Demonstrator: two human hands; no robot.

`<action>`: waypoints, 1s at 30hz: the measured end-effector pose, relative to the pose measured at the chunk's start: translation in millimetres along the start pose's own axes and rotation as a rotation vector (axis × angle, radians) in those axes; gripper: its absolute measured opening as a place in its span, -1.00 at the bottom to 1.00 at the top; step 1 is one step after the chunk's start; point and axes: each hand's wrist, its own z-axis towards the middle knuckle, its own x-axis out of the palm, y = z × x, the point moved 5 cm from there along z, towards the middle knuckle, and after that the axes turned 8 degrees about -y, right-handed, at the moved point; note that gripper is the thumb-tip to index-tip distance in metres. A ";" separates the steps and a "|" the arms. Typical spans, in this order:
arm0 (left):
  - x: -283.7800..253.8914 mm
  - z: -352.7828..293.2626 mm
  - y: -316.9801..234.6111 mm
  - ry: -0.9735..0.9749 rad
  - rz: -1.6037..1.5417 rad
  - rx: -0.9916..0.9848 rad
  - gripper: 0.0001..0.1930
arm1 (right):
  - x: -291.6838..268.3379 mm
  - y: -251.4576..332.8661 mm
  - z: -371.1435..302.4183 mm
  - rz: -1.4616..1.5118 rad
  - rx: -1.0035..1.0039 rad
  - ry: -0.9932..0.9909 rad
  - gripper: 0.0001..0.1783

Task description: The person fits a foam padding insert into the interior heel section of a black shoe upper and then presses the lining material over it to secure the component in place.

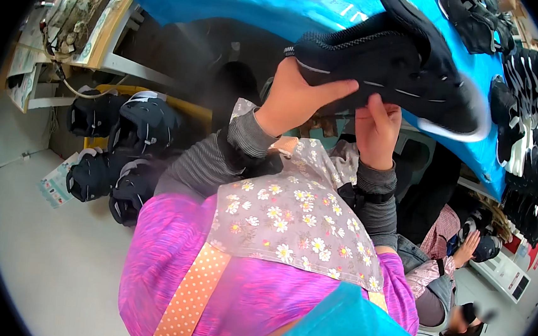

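Worktable (282, 5) under a blue cover spans the top of our view, its near edge bending across above our hands. More dark shoes (528, 87) lie in rows along its right side, so little open surface shows there. At lower left, a heap of dark shoe uppers (119, 150) sits by a yellow bin near pale floor, which gives the widest free room. A second person (444, 270) sits at lower right, close beside our right elbow, hand on another dark item; we judge sideways movement that way to be cramped.

Between table edge and our floral apron (290, 220) we hold a black shoe (391, 64) raised in the air, apart from the table, toe pointing right, white sole edge turned away at lower right. We judge this lifted, tilted hold serves to bring its side and stitching toward our eyes.

Our left hand (296, 97) is closed on the heel end, thumb laid along the side. Our right hand (378, 129) grips from beneath at mid-length, fingers curled up against the underside.
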 end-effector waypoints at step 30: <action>-127.2 -80.1 -64.0 -0.178 0.766 0.317 -0.29 | 74.9 -51.4 -7.8 -0.417 0.213 0.288 -0.62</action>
